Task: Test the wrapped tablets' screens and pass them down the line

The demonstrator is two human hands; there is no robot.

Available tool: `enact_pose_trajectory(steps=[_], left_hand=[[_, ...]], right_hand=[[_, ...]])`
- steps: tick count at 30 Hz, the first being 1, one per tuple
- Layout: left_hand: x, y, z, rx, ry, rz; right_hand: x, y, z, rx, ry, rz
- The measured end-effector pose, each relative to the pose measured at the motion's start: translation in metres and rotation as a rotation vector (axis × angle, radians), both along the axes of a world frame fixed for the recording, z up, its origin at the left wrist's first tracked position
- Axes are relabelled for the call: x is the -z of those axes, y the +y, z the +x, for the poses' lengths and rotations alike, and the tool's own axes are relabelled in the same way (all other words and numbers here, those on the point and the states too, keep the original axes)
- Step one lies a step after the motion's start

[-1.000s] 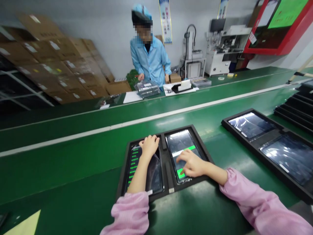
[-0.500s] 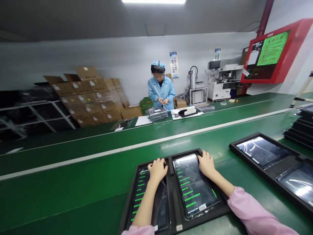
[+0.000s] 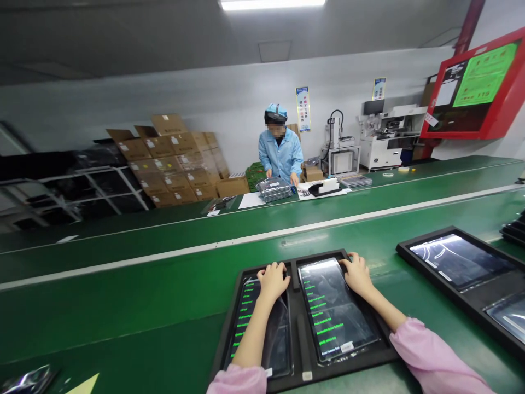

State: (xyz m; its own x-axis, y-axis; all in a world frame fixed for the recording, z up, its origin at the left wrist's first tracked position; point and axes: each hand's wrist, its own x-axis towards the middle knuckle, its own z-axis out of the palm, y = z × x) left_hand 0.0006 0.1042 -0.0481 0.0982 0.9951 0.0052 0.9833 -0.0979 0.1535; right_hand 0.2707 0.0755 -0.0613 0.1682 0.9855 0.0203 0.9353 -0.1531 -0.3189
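A black foam tray [image 3: 304, 339] lies on the green bench with two tablets side by side in it. The left tablet [image 3: 281, 342] and the right tablet [image 3: 334, 306] both show lists of green text on dark screens. My left hand [image 3: 273, 280] reaches over the left tablet, its fingers curled at the upper right corner; the fingertips are partly hidden. At the upper right edge of the right tablet, my right hand [image 3: 356, 273] grips with bent fingers, which also touch the tray's rim. Both tablets rest in their recesses.
To the right lies a second black tray [image 3: 455, 293] with two tablets, near a dark stack [image 3: 514, 230]. A shiny dark object [image 3: 28, 378] and yellow paper [image 3: 85, 384] sit at lower left. Across the bench, a co-worker [image 3: 281, 150] stands behind a bagged stack [image 3: 274, 189].
The view has turned slightly left, bringing the yellow paper and shiny object into sight. My hands keep their places on the tablets. The co-worker's hands have parted and lowered to the bench.
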Motion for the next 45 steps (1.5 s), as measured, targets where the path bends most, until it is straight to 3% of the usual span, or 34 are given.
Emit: enact_pose_trajectory(steps=[15, 32, 40, 45], left_hand=[[-0.002, -0.002, 0.002, -0.009, -0.015, -0.005], [-0.002, -0.002, 0.012, -0.004, -0.041, 0.062], [0.002, -0.009, 0.000, -0.013, -0.193, 0.024], [-0.005, -0.010, 0.000, -0.107, -0.385, 0.112]], right_hand=[[0.008, 0.007, 0.007, 0.060, 0.092, -0.043], [0.025, 0.015, 0.017, 0.014, 0.111, 0.008], [0.032, 0.021, 0.025, -0.036, 0.121, 0.042], [0.047, 0.032, 0.040, -0.108, 0.138, 0.123]])
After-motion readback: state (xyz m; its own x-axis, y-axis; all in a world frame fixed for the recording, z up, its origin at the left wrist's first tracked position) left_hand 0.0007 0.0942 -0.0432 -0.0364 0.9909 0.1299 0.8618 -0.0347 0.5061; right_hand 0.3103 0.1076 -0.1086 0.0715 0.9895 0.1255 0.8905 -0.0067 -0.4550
